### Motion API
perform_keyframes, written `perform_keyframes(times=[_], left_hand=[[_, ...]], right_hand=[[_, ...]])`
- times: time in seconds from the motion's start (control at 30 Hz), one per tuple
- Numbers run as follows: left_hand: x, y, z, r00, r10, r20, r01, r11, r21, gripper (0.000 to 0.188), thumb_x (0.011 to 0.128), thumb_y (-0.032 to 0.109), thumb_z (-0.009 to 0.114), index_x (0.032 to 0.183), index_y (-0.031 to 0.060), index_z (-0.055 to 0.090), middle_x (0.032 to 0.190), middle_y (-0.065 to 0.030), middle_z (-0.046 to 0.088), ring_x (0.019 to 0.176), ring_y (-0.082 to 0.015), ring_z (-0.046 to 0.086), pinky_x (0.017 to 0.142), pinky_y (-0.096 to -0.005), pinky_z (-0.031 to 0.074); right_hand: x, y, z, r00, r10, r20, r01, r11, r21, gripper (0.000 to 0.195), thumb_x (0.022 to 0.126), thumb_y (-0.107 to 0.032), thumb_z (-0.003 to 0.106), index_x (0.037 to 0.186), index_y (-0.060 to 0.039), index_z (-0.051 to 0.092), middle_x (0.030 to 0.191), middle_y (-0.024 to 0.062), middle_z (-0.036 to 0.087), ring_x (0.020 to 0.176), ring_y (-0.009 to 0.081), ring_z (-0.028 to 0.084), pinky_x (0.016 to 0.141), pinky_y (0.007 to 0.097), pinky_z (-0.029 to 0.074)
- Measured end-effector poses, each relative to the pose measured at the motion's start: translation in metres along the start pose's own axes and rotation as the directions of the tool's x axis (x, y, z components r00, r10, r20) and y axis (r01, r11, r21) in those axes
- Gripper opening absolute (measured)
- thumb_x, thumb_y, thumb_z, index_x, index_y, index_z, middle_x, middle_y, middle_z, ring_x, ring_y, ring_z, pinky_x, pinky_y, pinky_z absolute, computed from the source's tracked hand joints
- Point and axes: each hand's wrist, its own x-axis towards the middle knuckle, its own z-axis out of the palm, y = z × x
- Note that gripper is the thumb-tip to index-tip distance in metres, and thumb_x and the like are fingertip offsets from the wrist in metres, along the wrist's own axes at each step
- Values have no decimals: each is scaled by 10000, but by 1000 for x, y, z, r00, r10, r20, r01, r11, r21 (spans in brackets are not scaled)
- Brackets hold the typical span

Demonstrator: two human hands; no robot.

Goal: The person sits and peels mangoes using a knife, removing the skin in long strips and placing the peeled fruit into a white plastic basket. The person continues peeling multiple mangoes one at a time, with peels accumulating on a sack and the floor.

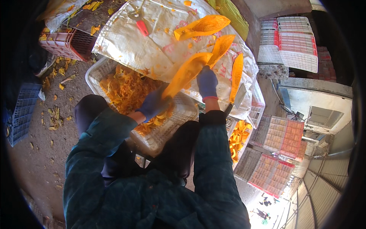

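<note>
In a blue glove, my left hand (pixel 154 104) grips the lower end of a long orange pumpkin piece (pixel 187 71), which slants up to the right over the crate. My right hand (pixel 207 81), also gloved, is closed beside that piece's upper part; whatever it holds is blurred and mostly hidden. Another pumpkin piece (pixel 221 48) lies just beyond it. A hollowed pumpkin half (pixel 201 27) and a narrow slice (pixel 236 75) rest on the white woven sheet (pixel 114 37). Near the slice is a knife with a broad blade (pixel 240 96) and a dark handle. A red-handled peeler (pixel 142 27) lies at the sheet's far left.
Between my knees stands a white plastic crate (pixel 95 70) of peelings and stringy pulp. A crate of cut pumpkin pieces (pixel 238 137) is at my right. Stacked crates (pixel 297 43) stand farther right, a blue crate (pixel 24 111) at left. Scraps litter the floor.
</note>
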Motion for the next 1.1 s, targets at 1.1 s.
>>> perform_keyframes(times=[1.1], left_hand=[[33, 17, 8, 992, -119, -36, 108, 970, -218, 420, 860, 154, 632, 1241, 1, 544, 930, -142, 686, 757, -179, 685, 677, -336, 524]], right_hand=[[53, -15, 1, 995, -55, -78, 61, 995, 74, 138, 871, -135, 519, 966, -56, 580, 760, 179, 668, 692, 353, 669, 594, 465, 514]])
